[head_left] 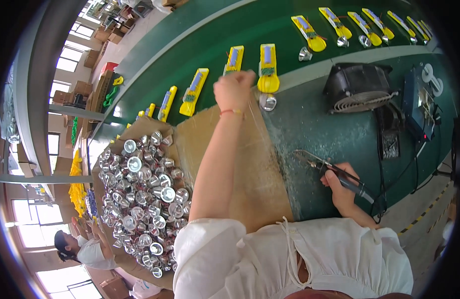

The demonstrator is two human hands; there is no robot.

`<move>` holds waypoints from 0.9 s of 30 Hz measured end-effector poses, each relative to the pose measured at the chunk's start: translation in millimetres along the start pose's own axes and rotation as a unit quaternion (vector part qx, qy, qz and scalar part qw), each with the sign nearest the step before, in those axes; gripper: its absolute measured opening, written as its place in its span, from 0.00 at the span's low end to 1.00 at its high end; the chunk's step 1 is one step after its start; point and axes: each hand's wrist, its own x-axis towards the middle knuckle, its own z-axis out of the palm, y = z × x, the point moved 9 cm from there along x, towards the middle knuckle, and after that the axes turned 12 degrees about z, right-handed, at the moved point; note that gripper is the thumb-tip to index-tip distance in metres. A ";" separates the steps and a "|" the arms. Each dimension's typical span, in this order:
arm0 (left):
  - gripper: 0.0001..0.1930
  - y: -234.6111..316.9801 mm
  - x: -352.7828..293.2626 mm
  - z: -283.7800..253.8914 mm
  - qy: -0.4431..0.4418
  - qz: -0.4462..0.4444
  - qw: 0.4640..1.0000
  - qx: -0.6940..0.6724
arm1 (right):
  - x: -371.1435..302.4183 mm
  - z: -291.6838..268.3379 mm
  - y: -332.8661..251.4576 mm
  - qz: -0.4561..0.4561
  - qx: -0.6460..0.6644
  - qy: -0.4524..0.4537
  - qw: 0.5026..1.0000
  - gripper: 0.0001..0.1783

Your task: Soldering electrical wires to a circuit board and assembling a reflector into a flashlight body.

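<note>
My left hand (233, 89) reaches over the edge of the green belt with its fingers curled together. It covers the lower end of a yellow plastic housing (236, 55); whatever its fingertips pinch is hidden. Just right of it lies another yellow housing (268, 67) with a pale purple battery and green circuit board, a silver reflector cup (268, 102) at its near end. Over the green tabletop, my right hand (340, 185) is closed round the black handle of a soldering iron (358, 188). Its metal front end points left, and a cable trails from its back.
A heap of silver reflector cups (145, 199) fills a cardboard box at left, beside a cardboard sheet (250, 174). More yellow housings (309, 34) line the green belt (190, 50). A black fan (359, 87) and a blue soldering station (421, 109) stand right. A person (90, 249) sits far left.
</note>
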 end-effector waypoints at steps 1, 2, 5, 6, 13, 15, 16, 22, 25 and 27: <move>0.12 -0.8 17.0 -3.5 0.058 -0.056 0.994 -0.068 | 1.7 -6.5 -2.0 0.001 0.006 0.011 1.000 0.06; 0.12 -0.8 26.9 -17.1 0.140 -0.030 0.988 -0.061 | 3.3 -9.8 -0.2 0.005 0.014 0.020 1.000 0.06; 0.23 -21.7 44.8 -23.3 0.107 0.049 0.991 0.070 | 5.0 -6.0 -3.7 0.016 0.026 0.020 0.999 0.06; 0.32 -35.1 44.1 -1.4 0.007 0.033 0.999 0.042 | 5.4 -4.2 -2.9 0.028 0.028 0.016 0.999 0.05; 0.28 -21.2 -32.2 18.0 -0.121 0.113 0.984 0.059 | 5.8 -15.3 7.1 0.021 0.023 0.035 0.999 0.08; 0.28 4.3 -80.2 -11.6 -0.143 0.112 0.980 0.077 | 6.8 -10.3 3.2 0.016 0.031 0.024 0.999 0.08; 0.29 16.1 -106.3 -26.6 -0.166 0.082 0.977 0.104 | 4.7 -7.1 -0.4 0.008 0.035 0.019 0.999 0.08; 0.34 36.8 -133.4 -155.7 -0.028 0.146 0.929 0.338 | 6.8 -1.5 -1.1 -0.034 0.024 0.021 0.999 0.09; 0.36 -12.2 -129.2 -282.8 0.132 -0.050 0.829 0.540 | 11.3 -3.2 -0.8 -0.052 0.019 0.020 0.998 0.09; 0.37 -43.6 -151.4 -348.3 0.139 -0.199 0.758 0.605 | 6.9 -0.8 -2.2 -0.058 0.022 0.015 0.998 0.09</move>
